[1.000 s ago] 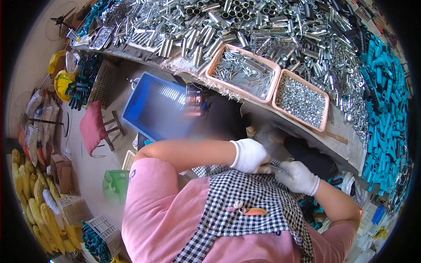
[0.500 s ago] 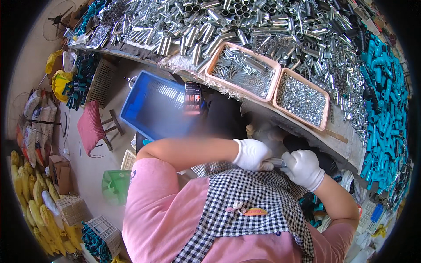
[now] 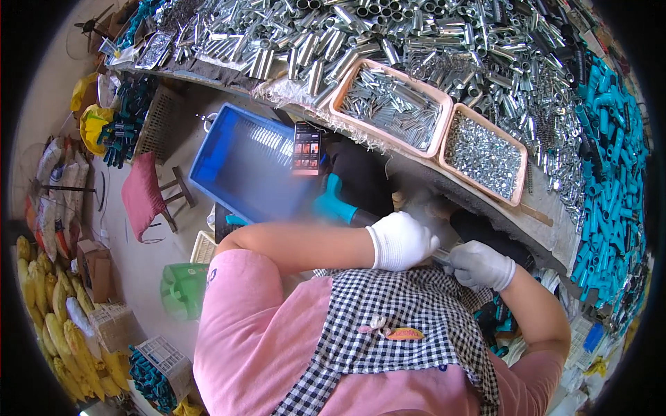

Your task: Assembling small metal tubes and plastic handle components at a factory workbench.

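Note:
My left hand (image 3: 402, 241), in a white knitted glove, is closed around the black end of a teal plastic handle (image 3: 335, 201). The handle's bent teal end sticks out to the left, above my forearm. My right hand (image 3: 483, 265), gloved too, is closed close by on the right, in front of my checked apron (image 3: 388, 305). Between the two hands shows a short piece of shiny metal tube (image 3: 440, 256), with my right fingers on its end. Whether the tube joins the handle is hidden inside my left glove.
Ahead, the bench holds heaped metal tubes (image 3: 319, 48), a tray rim (image 3: 444, 125) around metal pins, and a smaller tray (image 3: 520, 182) of small metal parts. Teal handles (image 3: 610, 166) pile up at right. A blue crate (image 3: 208, 156), a phone (image 3: 306, 149) and a pink-covered stool (image 3: 142, 197) stand left.
The teal handle with its black end now shows at my left hand; it was not visible before. My left hand has turned, and my right hand has shifted slightly down.

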Demonstrator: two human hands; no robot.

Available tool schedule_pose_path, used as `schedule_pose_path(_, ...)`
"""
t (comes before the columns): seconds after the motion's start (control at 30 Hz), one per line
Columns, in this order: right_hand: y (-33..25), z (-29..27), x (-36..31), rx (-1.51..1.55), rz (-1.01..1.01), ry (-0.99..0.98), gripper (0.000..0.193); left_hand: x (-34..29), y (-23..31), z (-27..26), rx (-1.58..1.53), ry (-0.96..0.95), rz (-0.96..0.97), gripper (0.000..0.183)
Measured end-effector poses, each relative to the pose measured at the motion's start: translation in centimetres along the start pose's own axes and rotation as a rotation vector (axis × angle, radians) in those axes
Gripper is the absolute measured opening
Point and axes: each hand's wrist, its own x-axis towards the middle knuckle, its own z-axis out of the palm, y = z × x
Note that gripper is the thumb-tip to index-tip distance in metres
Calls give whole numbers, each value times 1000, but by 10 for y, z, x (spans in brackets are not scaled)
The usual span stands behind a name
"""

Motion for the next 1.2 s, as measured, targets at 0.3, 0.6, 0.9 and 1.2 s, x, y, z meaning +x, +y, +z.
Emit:
schedule_pose_path(0.3,1,2,7,-576,-448,317,25,10,-7,-2,-130,-126,-112,32)
schedule_pose_path(0.6,-33,0,-21,-1280,-1042,603,30,12,-39,-3,-1976,-912,-230,40)
schedule_pose_path(0.9,-14,7,-16,-935,-719,596,48,13,-21,-19,-619,-93,-63,41)
schedule_pose_path(1.2,-32,-5,-26,-200,-183,289,28,6,0,-13,141,147,-88,36)
